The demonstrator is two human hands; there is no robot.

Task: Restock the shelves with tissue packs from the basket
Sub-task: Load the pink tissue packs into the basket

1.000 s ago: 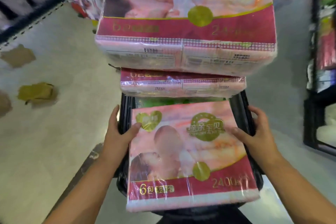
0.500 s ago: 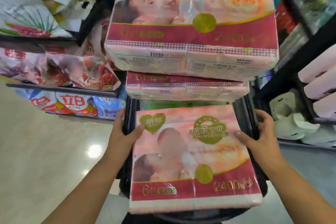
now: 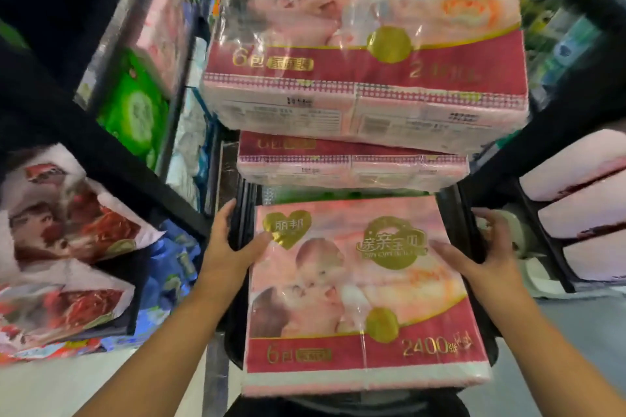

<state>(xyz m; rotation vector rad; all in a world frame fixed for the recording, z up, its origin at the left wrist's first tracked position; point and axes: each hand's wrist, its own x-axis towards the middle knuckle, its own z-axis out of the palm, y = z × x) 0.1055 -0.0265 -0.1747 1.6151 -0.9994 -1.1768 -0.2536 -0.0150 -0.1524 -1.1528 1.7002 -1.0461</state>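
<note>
A black basket is carried in front of me, piled with pink tissue packs. The nearest pack lies flat on top at the front. Behind it a second pink pack sits higher, and a third pink pack is stacked on that one. A green pack shows as a strip underneath. My left hand grips the basket's left rim, thumb on the nearest pack. My right hand grips the right rim, thumb likewise on that pack.
Black shelving stands close on the left with green packs, red-and-white packs and blue packs. On the right, a black shelf holds pale pink rolls. Pale floor shows at the lower left.
The view has swung from open aisle floor to a narrow gap between shelves, which now stand much closer on both sides. Both hands keep the same hold on the basket.
</note>
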